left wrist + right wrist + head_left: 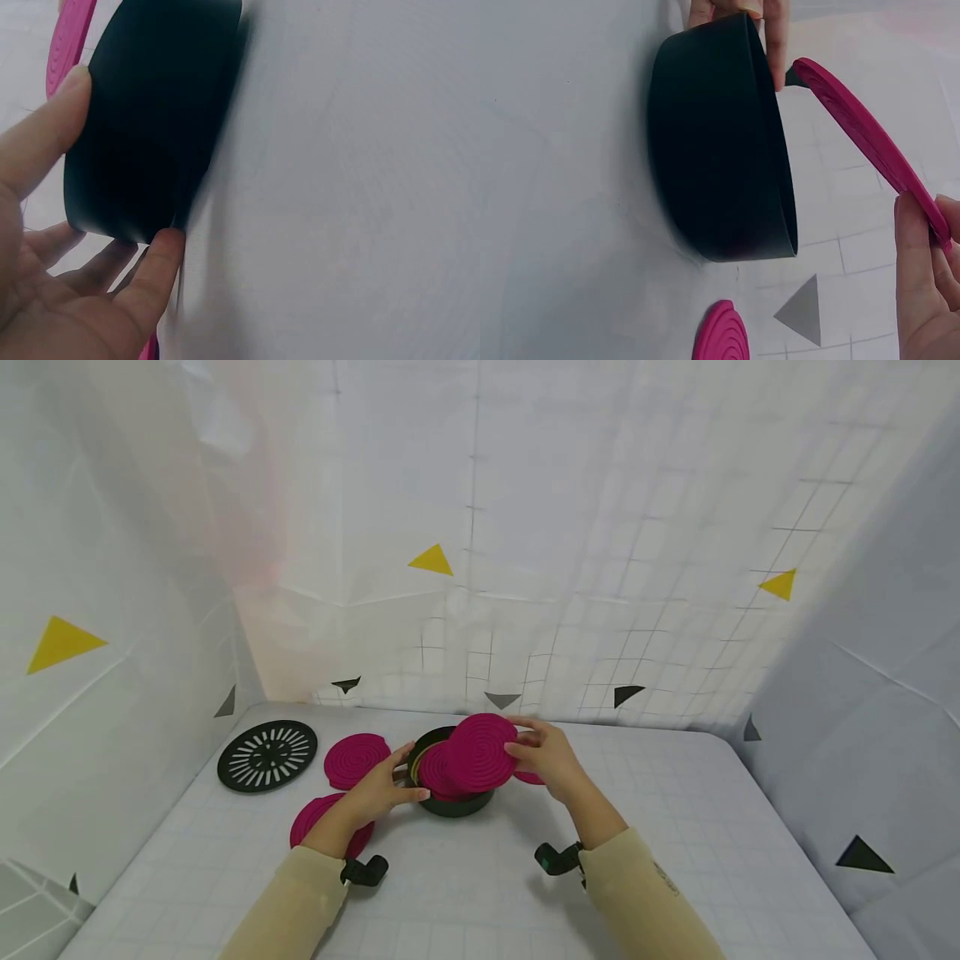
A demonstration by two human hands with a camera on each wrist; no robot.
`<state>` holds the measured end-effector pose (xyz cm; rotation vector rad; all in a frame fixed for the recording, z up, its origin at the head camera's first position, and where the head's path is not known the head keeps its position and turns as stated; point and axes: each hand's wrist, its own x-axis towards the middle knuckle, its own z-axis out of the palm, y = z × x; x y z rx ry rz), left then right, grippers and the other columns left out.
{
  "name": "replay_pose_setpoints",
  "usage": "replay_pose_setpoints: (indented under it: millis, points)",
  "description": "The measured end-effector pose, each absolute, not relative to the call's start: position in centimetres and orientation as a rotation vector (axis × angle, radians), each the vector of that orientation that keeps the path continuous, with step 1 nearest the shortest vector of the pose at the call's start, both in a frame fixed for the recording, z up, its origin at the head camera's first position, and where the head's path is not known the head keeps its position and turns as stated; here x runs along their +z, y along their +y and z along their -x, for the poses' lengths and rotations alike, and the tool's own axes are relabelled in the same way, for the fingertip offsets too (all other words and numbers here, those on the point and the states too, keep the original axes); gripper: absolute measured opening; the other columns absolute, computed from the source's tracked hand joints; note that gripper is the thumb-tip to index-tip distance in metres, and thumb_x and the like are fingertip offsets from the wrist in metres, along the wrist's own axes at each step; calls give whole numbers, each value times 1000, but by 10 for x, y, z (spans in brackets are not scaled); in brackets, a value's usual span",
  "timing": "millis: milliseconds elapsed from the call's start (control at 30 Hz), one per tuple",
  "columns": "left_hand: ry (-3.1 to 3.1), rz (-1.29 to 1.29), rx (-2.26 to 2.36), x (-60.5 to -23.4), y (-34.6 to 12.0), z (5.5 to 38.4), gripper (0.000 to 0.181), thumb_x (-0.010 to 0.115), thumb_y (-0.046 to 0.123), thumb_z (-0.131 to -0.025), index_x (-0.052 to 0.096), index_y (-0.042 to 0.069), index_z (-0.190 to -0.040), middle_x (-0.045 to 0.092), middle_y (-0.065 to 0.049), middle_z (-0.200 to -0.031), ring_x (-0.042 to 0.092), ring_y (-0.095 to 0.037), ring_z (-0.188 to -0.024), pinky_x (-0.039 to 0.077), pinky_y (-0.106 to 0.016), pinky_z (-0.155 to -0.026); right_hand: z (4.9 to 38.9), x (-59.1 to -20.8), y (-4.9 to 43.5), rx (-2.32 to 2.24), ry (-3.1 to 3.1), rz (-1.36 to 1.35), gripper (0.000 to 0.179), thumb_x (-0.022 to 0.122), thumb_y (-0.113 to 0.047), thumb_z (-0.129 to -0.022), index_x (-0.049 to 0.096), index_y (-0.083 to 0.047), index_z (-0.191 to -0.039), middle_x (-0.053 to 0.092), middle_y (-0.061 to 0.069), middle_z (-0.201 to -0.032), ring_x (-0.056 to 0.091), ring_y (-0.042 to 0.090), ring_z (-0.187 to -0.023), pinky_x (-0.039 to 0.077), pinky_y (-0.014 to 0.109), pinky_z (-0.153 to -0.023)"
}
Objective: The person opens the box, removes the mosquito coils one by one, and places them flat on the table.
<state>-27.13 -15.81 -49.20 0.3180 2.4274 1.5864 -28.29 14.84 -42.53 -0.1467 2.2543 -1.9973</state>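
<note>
My right hand [553, 762] pinches the edge of a round magenta trivet [482, 752] with a raised spiral of rings. It is held tilted over a dark round pot [453, 807], and the right wrist view shows the raised trivet [870, 139] nearly edge-on beside the rim. A second magenta trivet [433, 770] lies inside the pot, partly covered by the raised one. My left hand [378, 792] grips the pot's left side. In the left wrist view its thumb [71, 90] is at the rim and the other fingers reach the outer wall.
Left of the pot lie a magenta trivet [356, 760] and, nearer, another trivet [309, 817] partly under my left forearm. One more trivet [531, 778] shows behind my right hand. A black slotted disc [243, 770] lies far left. White sheeting [555, 527] encloses the table.
</note>
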Motion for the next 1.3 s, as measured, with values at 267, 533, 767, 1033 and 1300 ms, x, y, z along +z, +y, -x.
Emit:
replay_pose_setpoints:
  millis: [267,533,767,1033,1300]
  points:
    - [2426,-304,1587,-493,-158,272,103,86,31,-80,23,18,-160,29,-14,-162,34,-38,-145,37,-55,-111,273,-419,167,-2062,2240,131,51,70,0,-92,56,-11,-140,65,18,-114,71,20,-86,60,33,-78]
    - [2428,-306,1580,-492,-157,272,103,86,32,-80,23,18,-161,29,-14,-162,34,-38,-145,37,-56,-111,262,-415,185,-2113,2237,143,53,69,0,-92,53,-7,-142,64,18,-114,69,19,-89,60,33,-79]
    - [2433,-296,1571,-490,-157,271,103,86,32,-80,22,19,-161,28,-14,-162,33,-38,-145,37,-57,-110,256,-411,201,-2124,2264,104,54,69,-3,-94,50,-6,-144,64,15,-112,67,17,-92,60,32,-80]
    - [2419,-296,1585,-489,-156,269,103,86,30,-81,22,18,-161,28,-14,-162,32,-39,-145,37,-56,-110,248,-412,219,-2127,2302,81,55,68,-5,-95,48,-7,-146,64,14,-112,66,14,-93,59,32,-81]
    - [2415,-292,1600,-487,-156,268,103,86,29,-80,22,17,-161,28,-14,-162,33,-39,-145,36,-56,-111,243,-414,241,-2184,2305,68,58,69,-4,-94,45,-3,-147,66,4,-104,67,11,-90,59,31,-80]
